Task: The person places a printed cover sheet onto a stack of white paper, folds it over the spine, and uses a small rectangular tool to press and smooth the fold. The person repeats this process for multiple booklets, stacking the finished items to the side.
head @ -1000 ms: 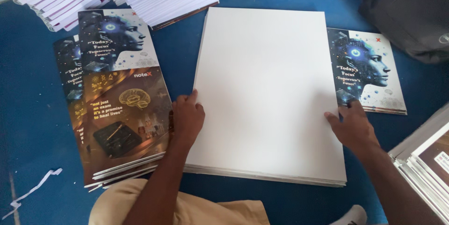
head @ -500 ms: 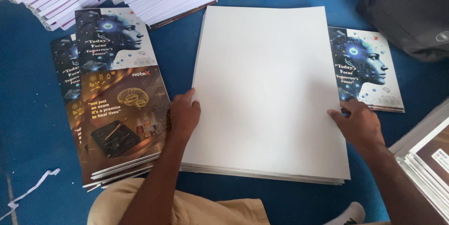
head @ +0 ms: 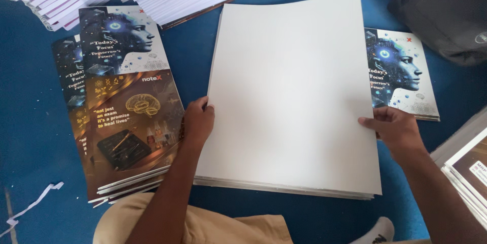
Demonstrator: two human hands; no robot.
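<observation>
Working at the stack of white sheets (head: 284, 189) on the blue floor (head: 30, 137). Top sheet (head: 294, 81) raised off the stack, bowed, its far edge lifted clear and its near edge low over the pile. Left hand (head: 198, 122) closed on that sheet's left edge, fingers curled round it; right hand (head: 395, 130) pinched shut on its right edge, thumb on top. Left of the stack, just beside it, a fanned pile of printed covers (head: 127, 122); right of it, partly under the raised sheet, a single cover (head: 403, 71); beyond its far right corner, a dark bag (head: 446, 15). Judged as peeling one sheet from the pile. Carrying it off calls for both grips kept level and checking that nothing clings beneath.
</observation>
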